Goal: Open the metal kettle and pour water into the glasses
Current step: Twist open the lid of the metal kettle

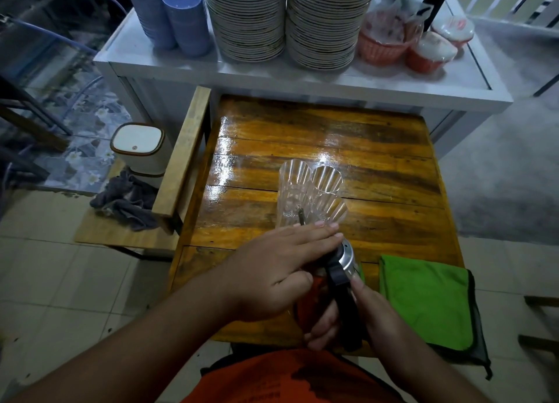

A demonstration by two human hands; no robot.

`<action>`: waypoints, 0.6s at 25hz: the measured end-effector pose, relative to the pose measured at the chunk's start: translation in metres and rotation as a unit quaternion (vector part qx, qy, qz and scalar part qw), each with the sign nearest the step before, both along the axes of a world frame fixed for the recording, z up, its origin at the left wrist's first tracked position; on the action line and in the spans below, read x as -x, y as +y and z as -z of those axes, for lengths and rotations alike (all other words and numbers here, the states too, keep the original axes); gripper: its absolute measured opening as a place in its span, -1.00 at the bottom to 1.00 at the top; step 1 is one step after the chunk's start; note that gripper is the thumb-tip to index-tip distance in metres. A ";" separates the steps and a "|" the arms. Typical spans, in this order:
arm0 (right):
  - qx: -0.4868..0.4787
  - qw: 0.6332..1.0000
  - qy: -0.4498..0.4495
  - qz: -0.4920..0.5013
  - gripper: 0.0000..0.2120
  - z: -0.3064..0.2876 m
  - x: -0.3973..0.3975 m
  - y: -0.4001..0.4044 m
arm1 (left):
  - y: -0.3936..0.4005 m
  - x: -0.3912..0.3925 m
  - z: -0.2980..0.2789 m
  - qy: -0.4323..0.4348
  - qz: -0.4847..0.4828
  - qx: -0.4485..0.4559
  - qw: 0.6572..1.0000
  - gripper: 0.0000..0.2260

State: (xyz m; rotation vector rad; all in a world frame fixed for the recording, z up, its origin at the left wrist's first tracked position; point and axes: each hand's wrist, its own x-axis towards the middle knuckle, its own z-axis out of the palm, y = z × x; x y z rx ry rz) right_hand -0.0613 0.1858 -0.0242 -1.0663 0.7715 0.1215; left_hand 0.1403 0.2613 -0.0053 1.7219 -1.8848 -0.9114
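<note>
The metal kettle (347, 257) stands near the front of the wooden table (302, 148), mostly hidden under my hands; only part of its silver top and black handle show. My right hand (357, 309) is closed around the black handle. My left hand (281, 266) lies flat over the kettle's top, fingers straight and pointing right. Three clear ribbed glasses (311, 191) stand bunched together just beyond the kettle, upright. A thin dark tip, perhaps the spout (301, 216), pokes up in front of them.
A folded green cloth (429, 300) lies at the table's front right. Behind the table a white counter (302, 79) carries tall plate stacks (284, 18), purple cups (178, 18) and red baskets. A wooden chair (181, 166), grey rag and small white bin (139, 148) are on the left.
</note>
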 end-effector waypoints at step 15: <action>0.012 0.999 0.028 -0.021 -0.19 -0.017 -0.002 -0.001 | -0.002 -0.010 -0.003 0.036 -0.001 -0.027 0.999 -0.45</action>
